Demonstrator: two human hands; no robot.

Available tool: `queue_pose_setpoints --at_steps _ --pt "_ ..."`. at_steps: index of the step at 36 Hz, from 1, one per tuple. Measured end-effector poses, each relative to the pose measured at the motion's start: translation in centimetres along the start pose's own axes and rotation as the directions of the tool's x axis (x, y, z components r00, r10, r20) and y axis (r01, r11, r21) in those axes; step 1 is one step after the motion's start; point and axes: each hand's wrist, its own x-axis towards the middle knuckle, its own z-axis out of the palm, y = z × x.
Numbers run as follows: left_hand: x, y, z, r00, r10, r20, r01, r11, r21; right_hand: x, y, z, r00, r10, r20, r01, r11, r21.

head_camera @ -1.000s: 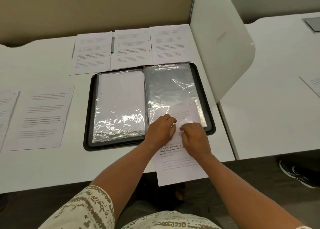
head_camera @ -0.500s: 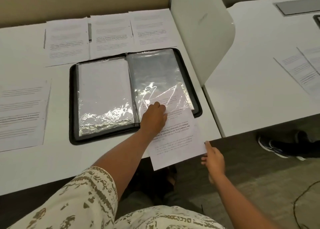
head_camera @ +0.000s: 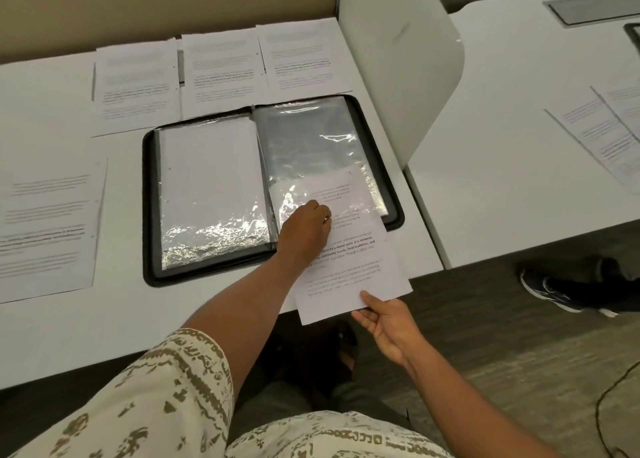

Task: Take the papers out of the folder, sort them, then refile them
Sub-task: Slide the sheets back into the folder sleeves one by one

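Lying open at the centre of the frame, the black folder (head_camera: pixel 149 215) is seen on the white table (head_camera: pixel 52 336). A printed sheet (head_camera: pixel 353 270), partly inside the right-hand plastic sleeve (head_camera: pixel 304 139), is pinched at its lower edge by the right hand (head_camera: pixel 388 322). The sleeve's mouth is gripped by the curled left hand (head_camera: pixel 306 229). Other sheets (head_camera: pixel 221 69) are spread along the upper and left parts of the frame.

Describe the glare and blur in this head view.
Head view: bright glare streaks the plastic sleeves of the folder, strongest near their lower edges; text on the sheet held by the right hand is partly readable, far papers are soft; wide-angle bending at the edges.
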Motion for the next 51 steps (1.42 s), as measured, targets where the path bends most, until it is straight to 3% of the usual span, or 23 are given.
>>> queue_pose_setpoints --at_steps 13,23,27,34,47,51 --pt "-0.4 0.3 -1.6 0.999 0.051 -0.004 -0.051 0.999 0.008 1.9 -3.9 6.9 0.99 -0.13 -0.054 0.128 0.991 -0.045" --pt "0.1 -0.2 -2.7 0.997 0.072 -0.026 -0.071 0.997 0.017 3.5 -6.1 10.4 0.992 -0.112 0.065 0.109 0.993 0.044" --pt "0.7 0.0 -3.2 0.994 0.099 -0.054 -0.097 0.995 0.031 3.3 -5.0 9.5 0.999 -0.052 0.004 0.053 0.997 -0.058" --pt "0.8 0.2 -3.4 0.991 0.131 -0.021 -0.13 0.991 0.032 4.0 -4.4 10.2 0.988 -0.116 -0.103 0.106 0.99 -0.095" --pt "0.1 -0.2 -4.3 0.989 0.144 -0.016 -0.144 0.99 -0.001 6.2 -6.9 14.3 0.985 -0.172 -0.031 0.169 0.982 -0.086" --pt "0.0 -0.7 -4.6 0.986 0.166 -0.027 -0.166 0.986 0.02 6.3 -7.8 14.3 0.991 -0.125 0.055 0.135 0.966 -0.221"
